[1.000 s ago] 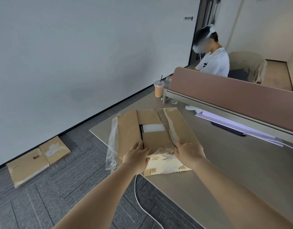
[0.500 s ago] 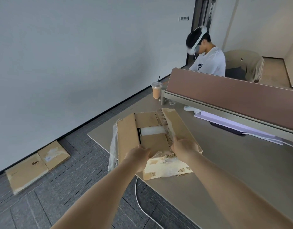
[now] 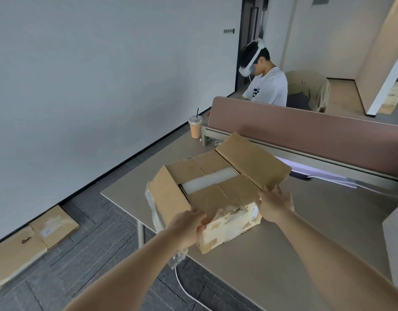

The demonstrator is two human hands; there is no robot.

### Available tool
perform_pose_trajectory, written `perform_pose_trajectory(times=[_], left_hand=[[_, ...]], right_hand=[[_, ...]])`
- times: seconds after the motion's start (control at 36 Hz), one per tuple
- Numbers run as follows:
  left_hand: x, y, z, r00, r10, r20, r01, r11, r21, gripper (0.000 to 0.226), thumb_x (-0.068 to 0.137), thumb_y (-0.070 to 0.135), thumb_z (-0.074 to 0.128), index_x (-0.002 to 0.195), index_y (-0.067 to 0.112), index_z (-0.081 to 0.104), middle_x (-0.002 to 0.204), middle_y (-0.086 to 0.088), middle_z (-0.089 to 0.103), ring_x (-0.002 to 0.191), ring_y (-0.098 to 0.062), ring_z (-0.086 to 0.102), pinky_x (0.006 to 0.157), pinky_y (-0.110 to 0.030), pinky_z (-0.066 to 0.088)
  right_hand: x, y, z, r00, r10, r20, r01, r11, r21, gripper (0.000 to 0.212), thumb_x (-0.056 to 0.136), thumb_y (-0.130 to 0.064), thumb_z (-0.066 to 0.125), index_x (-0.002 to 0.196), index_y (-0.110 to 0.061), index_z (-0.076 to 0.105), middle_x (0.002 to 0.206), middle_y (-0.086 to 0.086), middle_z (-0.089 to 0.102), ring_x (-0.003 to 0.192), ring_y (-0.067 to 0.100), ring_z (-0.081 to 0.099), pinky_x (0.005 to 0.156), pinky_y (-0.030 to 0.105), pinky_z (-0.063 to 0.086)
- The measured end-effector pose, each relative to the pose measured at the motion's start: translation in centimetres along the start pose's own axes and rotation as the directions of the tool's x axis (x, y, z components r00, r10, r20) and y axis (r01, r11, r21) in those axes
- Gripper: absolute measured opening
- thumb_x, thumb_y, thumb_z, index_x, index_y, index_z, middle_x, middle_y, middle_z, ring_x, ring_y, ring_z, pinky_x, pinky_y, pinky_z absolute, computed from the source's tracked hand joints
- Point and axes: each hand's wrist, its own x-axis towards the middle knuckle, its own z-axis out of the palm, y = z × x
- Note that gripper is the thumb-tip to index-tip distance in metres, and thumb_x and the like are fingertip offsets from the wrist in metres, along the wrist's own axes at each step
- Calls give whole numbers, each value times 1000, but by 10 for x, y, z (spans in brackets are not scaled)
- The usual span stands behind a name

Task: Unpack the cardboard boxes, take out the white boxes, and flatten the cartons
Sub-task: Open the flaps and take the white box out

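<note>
Battered brown cardboard carton (image 3: pixel 216 194) sits on beige tabletop (image 3: pixel 328 209), outer flaps open. White box (image 3: pixel 207 180) inside shows thru gap btwn inner flaps. L hand (image 3: pixel 189 225), at carton's 7 o'clock, curls round near corner. R hand (image 3: pixel 275 204), at 4 o'clock, fingers spread straight, touching right flap's edge. Flattened brown cartons (image 3: pixel 32 241) on floor, 8 o'clock.

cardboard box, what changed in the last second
The right flap swung out to the right; the right hand followed, fingers spread at its near end. The left flap opened wider too. The left hand stays on the near edge of the cardboard box. Inner flaps still partly cover the white box; the cup has not moved.
</note>
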Motion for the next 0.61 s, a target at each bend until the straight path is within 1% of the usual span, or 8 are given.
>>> perform_pose_trajectory(times=[0.06, 0.17, 0.25, 0.31, 0.33, 0.42, 0.47, 0.61], left_hand=[[1, 12, 1, 999, 54, -8, -54, 998, 12, 36, 101, 29, 43, 135, 19, 46, 129, -6, 58, 105, -27, 60, 86, -42, 50], [5, 35, 2, 991, 134, -4, -133, 988, 79, 37, 101, 28, 40, 137, 19, 41, 142, -6, 49, 99, -26, 64, 82, -39, 51], [11, 54, 4, 986, 165, 10, -165, 980, 110, 37, 101, 26, 41, 136, 17, 36, 157, -9, 27, 95, -27, 65, 71, -35, 49], [16, 64, 9, 984, 179, 15, -179, 977, 112, 44, 100, 25, 42, 141, 15, 30, 160, -10, 18, 119, -28, 56, 81, -39, 49], [19, 69, 12, 981, 194, 3, -193, 975, 108, 48, 100, 25, 44, 143, 14, 28, 160, -10, 17, 134, -26, 43, 92, -40, 47], [30, 76, 19, 963, 266, -43, -256, 954, 154, 61, 98, 32, 48, 150, 14, 21, 160, -6, 17, 148, -21, 10, 119, -38, 13], [40, 77, 21, 957, 288, -22, -280, 944, 173, 67, 98, 36, 48, 153, 16, 15, 161, -3, 13, 149, -19, 1, 119, -38, -2], [58, 67, 9, 935, 348, 73, -356, 917, 179, 69, 100, 49, 35, 155, 24, 2, 161, 1, 13, 149, -19, -5, 119, -41, -6]], right_hand=[[0, -2, 8, 997, 5, 75, -17, 988, 154, 50, 100, -49, 24, 139, -19, 35, 155, 3, 24, 145, 31, 13, 110, 50, 25], [1, -3, 9, 987, 40, 153, -102, 900, 424, 58, 99, -52, 28, 146, -17, 29, 156, 5, 23, 146, 32, 12, 113, 48, 23], [-2, 0, 10, 987, 11, 159, -89, 866, 492, 57, 100, -50, 30, 146, -17, 30, 155, 2, 27, 147, 30, 7, 115, 45, 23], [-4, 3, 14, 990, -11, 141, -62, 862, 504, 52, 99, -49, 33, 141, -19, 35, 152, 2, 32, 145, 31, 15, 113, 46, 27], [-6, 5, 17, 992, -20, 125, -47, 858, 512, 48, 98, -49, 35, 136, -19, 40, 150, 2, 35, 142, 31, 21, 110, 46, 30], [-20, 11, 23, 993, -30, 112, -35, 843, 537, 47, 98, -45, 40, 139, -22, 37, 150, 1, 35, 139, 31, 25, 109, 47, 31], [-30, 11, 26, 993, -30, 117, -38, 840, 541, 59, 98, -42, 43, 150, -22, 23, 155, 0, 28, 140, 31, 23, 111, 46, 29], [-43, 5, 40, 992, 7, 124, -76, 826, 559, 73, 97, -43, 45, 154, -31, 0, 159, -1, 20, 139, 32, 28, 112, 46, 29]])
